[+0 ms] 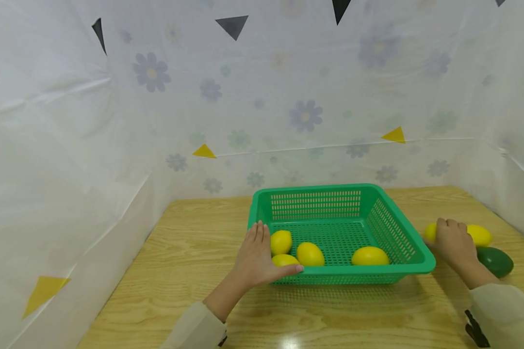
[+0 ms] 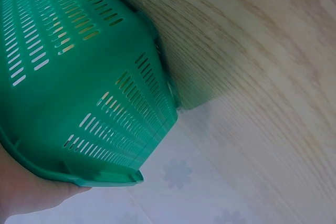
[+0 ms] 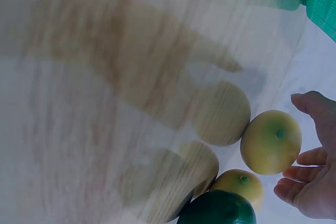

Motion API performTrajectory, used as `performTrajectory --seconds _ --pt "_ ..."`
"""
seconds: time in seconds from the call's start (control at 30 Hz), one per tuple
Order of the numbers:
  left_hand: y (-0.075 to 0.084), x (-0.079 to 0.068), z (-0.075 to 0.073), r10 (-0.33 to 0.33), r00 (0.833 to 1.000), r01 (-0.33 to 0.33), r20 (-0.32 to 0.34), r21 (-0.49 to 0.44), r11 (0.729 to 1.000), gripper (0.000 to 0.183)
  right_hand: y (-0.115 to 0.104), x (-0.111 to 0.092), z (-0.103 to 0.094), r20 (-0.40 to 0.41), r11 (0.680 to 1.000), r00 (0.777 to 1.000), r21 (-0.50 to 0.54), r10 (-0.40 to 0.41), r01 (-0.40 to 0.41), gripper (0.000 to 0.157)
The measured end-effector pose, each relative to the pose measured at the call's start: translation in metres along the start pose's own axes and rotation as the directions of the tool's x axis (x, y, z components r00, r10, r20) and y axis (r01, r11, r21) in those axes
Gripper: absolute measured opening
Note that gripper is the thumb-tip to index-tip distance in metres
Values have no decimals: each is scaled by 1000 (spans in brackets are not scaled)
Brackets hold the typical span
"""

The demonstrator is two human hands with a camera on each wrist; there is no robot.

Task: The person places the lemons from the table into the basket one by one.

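Note:
A green plastic basket [image 1: 353, 270] stands upright on the table with several lemons in it. Three are grouped at its left, among them one lemon [image 1: 310, 254], while another lemon [image 1: 370, 256] lies front right. My left hand [image 1: 254, 259] rests on the basket's near left corner, fingers straight over the side and thumb along the front rim. Right of the basket, my right hand [image 1: 455, 245] reaches over a lemon [image 3: 271, 142]. In the right wrist view its thumb stands apart from that fruit, with the fingertips right at its side. Next to it are a second lemon [image 1: 480, 236] and a dark green avocado [image 1: 495, 262].
The wood-grain table [image 1: 192, 261] is shiny and reflects the fruit and hand. A pale flowered sheet [image 1: 262, 97] hangs behind it and along both sides. The basket's right rim [image 1: 412, 232] rises between its inside and the right hand.

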State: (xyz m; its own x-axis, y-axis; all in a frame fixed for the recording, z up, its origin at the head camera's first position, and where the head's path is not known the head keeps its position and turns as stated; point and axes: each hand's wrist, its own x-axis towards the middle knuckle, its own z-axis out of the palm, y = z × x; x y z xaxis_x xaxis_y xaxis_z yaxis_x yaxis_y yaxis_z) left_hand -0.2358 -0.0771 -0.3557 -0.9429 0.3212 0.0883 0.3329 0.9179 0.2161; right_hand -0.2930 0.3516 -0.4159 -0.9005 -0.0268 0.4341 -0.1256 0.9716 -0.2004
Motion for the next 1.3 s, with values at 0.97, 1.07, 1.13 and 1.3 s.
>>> performTrajectory --seconds 0.97,1.07,1.13,1.3 --pt "-1 -1 1 -3 1000 3 -10 -11 1000 115 1 1 0 94 999 995 5 33 -33 46" --pt "-2 0 2 -2 1000 2 -11 -6 1000 115 1 1 1 82 1000 996 9 19 -20 45" --pt "-1 0 1 1 1000 -1 -14 -4 1000 115 1 0 2 76 1000 997 11 13 -14 44" --pt "-1 0 0 9 1000 -9 -16 4 1000 116 1 0 4 65 1000 998 23 11 -12 42"
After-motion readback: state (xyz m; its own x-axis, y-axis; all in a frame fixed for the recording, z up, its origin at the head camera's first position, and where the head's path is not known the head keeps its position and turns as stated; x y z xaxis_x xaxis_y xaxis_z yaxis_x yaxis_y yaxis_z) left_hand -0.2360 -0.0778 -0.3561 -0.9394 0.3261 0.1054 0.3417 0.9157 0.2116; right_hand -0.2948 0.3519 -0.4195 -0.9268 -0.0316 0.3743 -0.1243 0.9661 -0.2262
